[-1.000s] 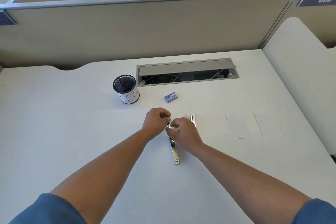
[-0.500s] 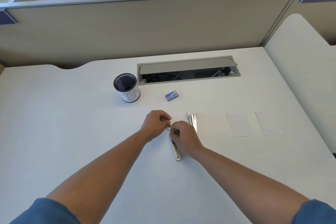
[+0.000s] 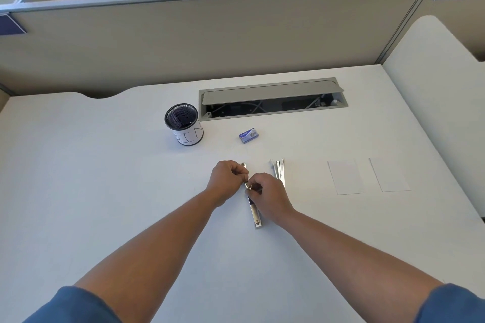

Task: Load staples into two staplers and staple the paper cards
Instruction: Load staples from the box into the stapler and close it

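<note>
- Since 0.5 s ago your hands have barely shifted along the opened stapler [image 3: 255, 214], which lies flat on the desk [image 3: 105, 204] pointing at you.
- Your left hand [image 3: 227, 181] and right hand [image 3: 267, 196] curl nearly closed, fingertips pinched on its middle (what they pinch is too small to tell).
- The 2nd stapler [image 3: 279, 169] lies just right; 2 cards [image 3: 346, 177] farther right, staple box [image 3: 248, 135] beyond; bare desk to your left.

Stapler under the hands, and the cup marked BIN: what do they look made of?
Stapler: apparently polished metal, judging by its bright silvery glints. Cup: seemingly black wire mesh, since a fine grid shows on the inner wall; the white lettered band looks like paper, though that is uncertain.
</note>
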Tool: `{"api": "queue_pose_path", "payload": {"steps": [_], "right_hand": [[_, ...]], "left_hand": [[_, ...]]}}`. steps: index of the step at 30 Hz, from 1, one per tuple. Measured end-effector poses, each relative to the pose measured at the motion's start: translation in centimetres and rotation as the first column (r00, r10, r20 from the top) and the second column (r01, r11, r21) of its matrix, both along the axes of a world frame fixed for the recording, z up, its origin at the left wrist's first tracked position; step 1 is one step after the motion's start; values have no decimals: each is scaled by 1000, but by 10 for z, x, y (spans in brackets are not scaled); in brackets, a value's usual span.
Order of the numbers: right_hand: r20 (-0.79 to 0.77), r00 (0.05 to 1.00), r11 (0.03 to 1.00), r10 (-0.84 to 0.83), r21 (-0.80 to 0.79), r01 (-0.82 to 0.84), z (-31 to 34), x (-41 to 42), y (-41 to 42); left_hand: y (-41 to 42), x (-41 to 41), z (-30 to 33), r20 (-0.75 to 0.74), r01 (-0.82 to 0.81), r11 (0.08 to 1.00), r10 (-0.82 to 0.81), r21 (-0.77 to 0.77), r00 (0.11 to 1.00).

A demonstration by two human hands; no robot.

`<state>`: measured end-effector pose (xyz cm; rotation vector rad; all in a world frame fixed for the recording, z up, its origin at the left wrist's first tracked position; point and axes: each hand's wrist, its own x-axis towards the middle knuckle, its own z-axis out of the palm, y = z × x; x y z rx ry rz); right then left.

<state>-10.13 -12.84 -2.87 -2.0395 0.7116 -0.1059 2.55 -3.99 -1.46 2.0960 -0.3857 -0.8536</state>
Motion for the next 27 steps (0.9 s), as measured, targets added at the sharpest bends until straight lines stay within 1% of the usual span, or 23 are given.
{"api": "queue_pose_path", "payload": {"steps": [6, 8, 13, 17, 27], "right_hand": [[1, 1000, 1000, -11, 27, 11, 3, -1, 1], [4, 1000, 999, -17, 33, 17, 3, 0, 1], [10, 999, 999, -36, 35, 36, 3, -1, 2], [19, 999, 999, -36, 40, 35, 2, -1, 2], [3, 1000, 999, -23, 44, 23, 2, -1, 1]], "left_hand": [[1, -4, 0, 62, 18, 999, -20, 29, 998], [1, -5, 0, 73, 2, 1000, -2, 13, 997], [3, -9, -1, 9, -63, 996, 63, -67, 998], [3, -8, -2, -28, -82, 995, 80, -63, 996], [-1, -12, -4, 27, -112, 993, 113, -35, 993]]}}
